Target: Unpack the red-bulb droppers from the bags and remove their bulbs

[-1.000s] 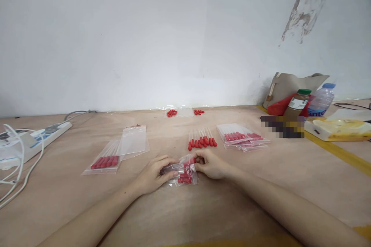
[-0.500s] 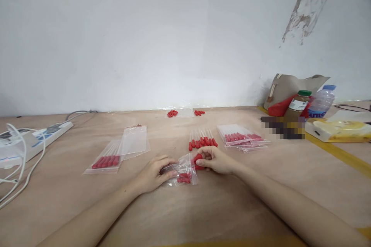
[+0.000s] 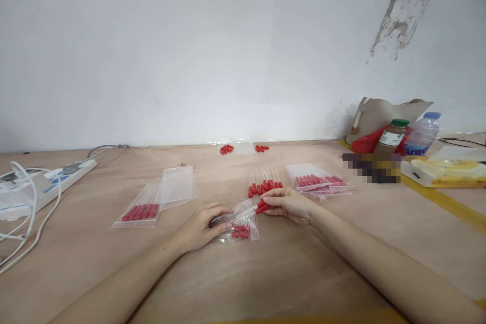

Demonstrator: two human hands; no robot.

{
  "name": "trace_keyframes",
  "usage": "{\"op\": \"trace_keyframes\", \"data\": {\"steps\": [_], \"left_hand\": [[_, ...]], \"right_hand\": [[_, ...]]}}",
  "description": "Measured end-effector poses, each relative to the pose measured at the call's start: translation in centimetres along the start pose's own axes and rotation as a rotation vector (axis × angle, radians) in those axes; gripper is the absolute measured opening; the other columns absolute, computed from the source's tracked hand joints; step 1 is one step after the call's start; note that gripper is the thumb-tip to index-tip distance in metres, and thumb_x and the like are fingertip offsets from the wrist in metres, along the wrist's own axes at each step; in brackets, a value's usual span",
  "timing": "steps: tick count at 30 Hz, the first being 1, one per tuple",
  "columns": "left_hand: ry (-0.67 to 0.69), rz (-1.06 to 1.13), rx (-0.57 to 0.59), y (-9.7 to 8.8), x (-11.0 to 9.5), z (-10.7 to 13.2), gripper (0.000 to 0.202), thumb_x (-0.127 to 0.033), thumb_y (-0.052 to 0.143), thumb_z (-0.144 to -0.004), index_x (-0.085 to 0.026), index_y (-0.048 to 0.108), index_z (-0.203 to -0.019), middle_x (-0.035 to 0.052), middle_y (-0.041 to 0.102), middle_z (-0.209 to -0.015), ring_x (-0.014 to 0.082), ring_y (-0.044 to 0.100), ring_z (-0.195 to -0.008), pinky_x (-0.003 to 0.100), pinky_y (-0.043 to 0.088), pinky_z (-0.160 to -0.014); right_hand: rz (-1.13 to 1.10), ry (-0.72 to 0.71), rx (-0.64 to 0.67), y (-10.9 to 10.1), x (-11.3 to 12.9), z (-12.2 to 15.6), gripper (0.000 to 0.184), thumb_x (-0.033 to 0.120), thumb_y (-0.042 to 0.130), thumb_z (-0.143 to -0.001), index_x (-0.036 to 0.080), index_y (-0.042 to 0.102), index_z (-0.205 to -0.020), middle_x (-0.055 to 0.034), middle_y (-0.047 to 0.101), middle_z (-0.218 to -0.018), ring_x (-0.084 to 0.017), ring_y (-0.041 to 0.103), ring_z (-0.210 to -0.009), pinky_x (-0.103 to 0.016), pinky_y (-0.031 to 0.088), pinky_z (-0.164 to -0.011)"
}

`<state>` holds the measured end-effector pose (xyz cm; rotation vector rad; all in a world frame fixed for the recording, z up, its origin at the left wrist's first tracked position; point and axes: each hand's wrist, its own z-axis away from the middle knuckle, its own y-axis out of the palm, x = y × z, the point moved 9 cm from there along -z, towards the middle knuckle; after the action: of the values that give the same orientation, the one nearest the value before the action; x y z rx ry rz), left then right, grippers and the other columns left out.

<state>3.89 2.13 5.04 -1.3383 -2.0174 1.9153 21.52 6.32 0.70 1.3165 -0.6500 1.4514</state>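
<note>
My left hand (image 3: 201,225) presses down on the closed end of a small clear zip bag (image 3: 240,223) that lies on the wooden table and holds several red-bulbed glass droppers. My right hand (image 3: 289,203) pinches the red bulbs of a few droppers (image 3: 261,207) at the bag's mouth, their glass tips pointing into the bag. Just beyond my right hand lies a loose row of droppers (image 3: 265,186).
Filled bags (image 3: 318,181) are stacked at right; a filled bag (image 3: 138,211) and an empty one (image 3: 175,184) lie at left. Red bulbs (image 3: 226,149) sit by the wall. A power strip with cables (image 3: 36,187) is far left; bottles (image 3: 391,139), a bag and tissues far right.
My right hand has drawn right and slightly up from the bag's mouth, bringing a few droppers partly out. My left hand has stayed on the bag.
</note>
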Motion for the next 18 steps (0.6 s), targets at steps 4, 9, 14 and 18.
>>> {"op": "trace_keyframes", "data": {"steps": [4, 9, 14, 18], "left_hand": [[-0.004, 0.012, 0.012, 0.1, 0.0, 0.0, 0.032, -0.042, 0.047, -0.083, -0.022, 0.057, -0.106, 0.0037, 0.06, -0.094, 0.0167, 0.054, -0.085, 0.028, 0.042, -0.074], [-0.062, 0.12, -0.001, 0.4, 1.0, 0.3, 0.04, -0.042, 0.051, -0.08, -0.023, 0.048, -0.115, 0.0034, 0.058, -0.096, 0.0158, 0.054, -0.083, 0.029, 0.044, -0.073], [-0.171, 0.314, -0.178, -1.9, 2.4, -0.7, 0.044, -0.043, 0.052, -0.08, -0.02, 0.045, -0.117, 0.0059, 0.056, -0.105, 0.0184, 0.052, -0.096, 0.032, 0.043, -0.082], [-0.349, 0.508, -0.243, -2.9, 4.7, -3.6, 0.043, -0.046, 0.06, -0.071, -0.016, 0.057, -0.102, 0.0073, 0.058, -0.105, 0.0208, 0.054, -0.094, 0.035, 0.041, -0.084]], "right_hand": [[0.18, -0.076, 0.018, -2.4, 4.7, 1.4, 0.019, 0.02, 0.073, -0.062, 0.011, 0.065, -0.077, -0.0072, 0.068, -0.08, -0.015, 0.065, -0.075, -0.023, 0.052, -0.069], [0.335, -0.382, -0.21, -5.1, 11.8, 3.5, 0.018, 0.027, 0.07, -0.065, 0.015, 0.066, -0.079, -0.005, 0.068, -0.079, -0.015, 0.063, -0.076, -0.028, 0.05, -0.074], [0.663, -0.787, -0.388, -0.8, 13.4, 2.4, 0.013, 0.024, 0.061, -0.073, 0.017, 0.066, -0.082, -0.0057, 0.064, -0.086, -0.016, 0.06, -0.082, -0.031, 0.047, -0.078], [1.072, -0.914, -0.362, 4.5, 10.5, -0.7, 0.015, 0.016, 0.053, -0.078, 0.015, 0.065, -0.085, -0.007, 0.056, -0.088, -0.014, 0.055, -0.079, -0.028, 0.045, -0.075]]}}
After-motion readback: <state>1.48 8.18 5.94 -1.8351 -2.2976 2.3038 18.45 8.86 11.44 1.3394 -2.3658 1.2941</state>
